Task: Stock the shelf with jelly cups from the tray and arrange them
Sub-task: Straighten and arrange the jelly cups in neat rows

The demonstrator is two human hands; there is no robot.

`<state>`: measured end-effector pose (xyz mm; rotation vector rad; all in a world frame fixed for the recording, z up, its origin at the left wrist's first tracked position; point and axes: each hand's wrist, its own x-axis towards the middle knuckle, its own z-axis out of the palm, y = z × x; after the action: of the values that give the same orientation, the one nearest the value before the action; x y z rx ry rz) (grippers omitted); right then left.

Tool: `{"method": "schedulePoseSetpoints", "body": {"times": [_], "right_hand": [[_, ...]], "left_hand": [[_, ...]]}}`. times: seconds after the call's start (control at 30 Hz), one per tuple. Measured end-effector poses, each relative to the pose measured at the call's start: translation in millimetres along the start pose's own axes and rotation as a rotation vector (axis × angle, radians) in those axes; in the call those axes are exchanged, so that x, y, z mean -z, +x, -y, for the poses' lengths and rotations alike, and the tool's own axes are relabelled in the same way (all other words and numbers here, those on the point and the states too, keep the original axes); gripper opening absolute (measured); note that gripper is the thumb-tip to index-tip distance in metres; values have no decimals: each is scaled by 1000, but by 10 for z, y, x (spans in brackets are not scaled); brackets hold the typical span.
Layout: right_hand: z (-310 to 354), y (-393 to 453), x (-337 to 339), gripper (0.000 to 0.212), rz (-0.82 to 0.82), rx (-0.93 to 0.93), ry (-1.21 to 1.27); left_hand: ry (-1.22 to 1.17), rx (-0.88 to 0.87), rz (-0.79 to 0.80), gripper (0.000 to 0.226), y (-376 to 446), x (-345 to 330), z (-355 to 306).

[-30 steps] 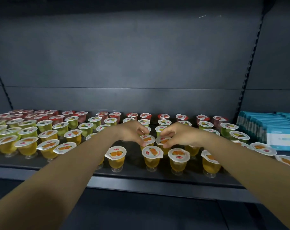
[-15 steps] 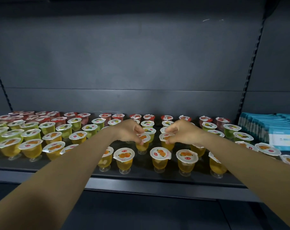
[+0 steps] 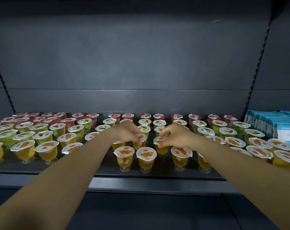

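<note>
From my head camera, both my forearms reach in over the front edge of the shelf (image 3: 141, 181). My left hand (image 3: 126, 131) is pinched on the lid rim of an orange jelly cup (image 3: 140, 141) in the second row from the front edge, near the middle of the shelf. My right hand (image 3: 175, 135) is pinched the same way on the neighbouring orange cup (image 3: 160, 145), just beside the first. Both cups stand upright; I cannot tell whether they rest on the shelf or are lifted. In front of them, along the front edge, stand more orange cups, among them two close together (image 3: 135, 157). Behind my hands run rows of green cups (image 3: 202, 130), and red cups (image 3: 146, 117) line the back edge. At the right edge of the shelf sits a stack of blue-and-white packets (image 3: 277, 125).
</note>
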<state>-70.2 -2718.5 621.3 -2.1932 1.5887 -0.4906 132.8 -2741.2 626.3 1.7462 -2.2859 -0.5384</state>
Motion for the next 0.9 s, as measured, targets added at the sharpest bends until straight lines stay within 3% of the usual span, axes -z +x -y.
{"method": "schedulePoseSetpoints", "body": {"times": [0.27, 0.5, 0.67, 0.9], "right_hand": [[76, -51, 15, 49, 28, -18, -61], [113, -496, 383, 59, -171, 37, -307], [-127, -999, 724, 69, -208, -74, -454], [-754, -1285, 1155, 69, -192, -132, -485]], "left_hand": [[109, -18, 36, 55, -40, 25, -74], [287, -228, -62, 64, -253, 117, -537], [321, -346, -73, 65, -332, 40, -1074], [277, -342, -48, 66, -160, -209, -1712]]}}
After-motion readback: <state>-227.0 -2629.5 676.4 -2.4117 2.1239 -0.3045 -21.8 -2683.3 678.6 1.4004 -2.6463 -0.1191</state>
